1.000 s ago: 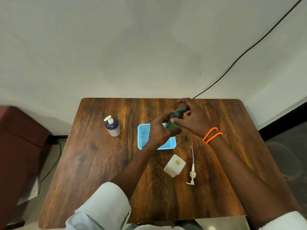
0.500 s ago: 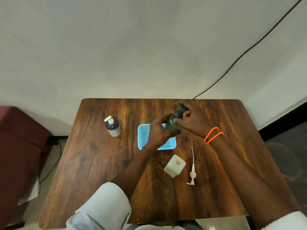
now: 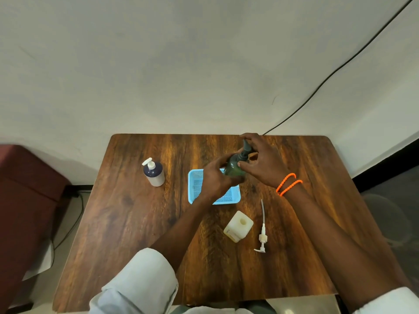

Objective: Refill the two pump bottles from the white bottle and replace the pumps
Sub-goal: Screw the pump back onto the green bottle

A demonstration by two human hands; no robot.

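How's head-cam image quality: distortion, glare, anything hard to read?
Head view: wide-angle bowing curves the brown wooden table edges; soft, even light, only a mild sheen on the wood; the dark green pump bottle is low-contrast and partly covered by the left hand and right hand; frame corners look soft.

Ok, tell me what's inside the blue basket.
The blue basket shows only bare mesh where it is visible. The left hand holding the green bottle covers its middle and far right corner, so anything there is hidden.
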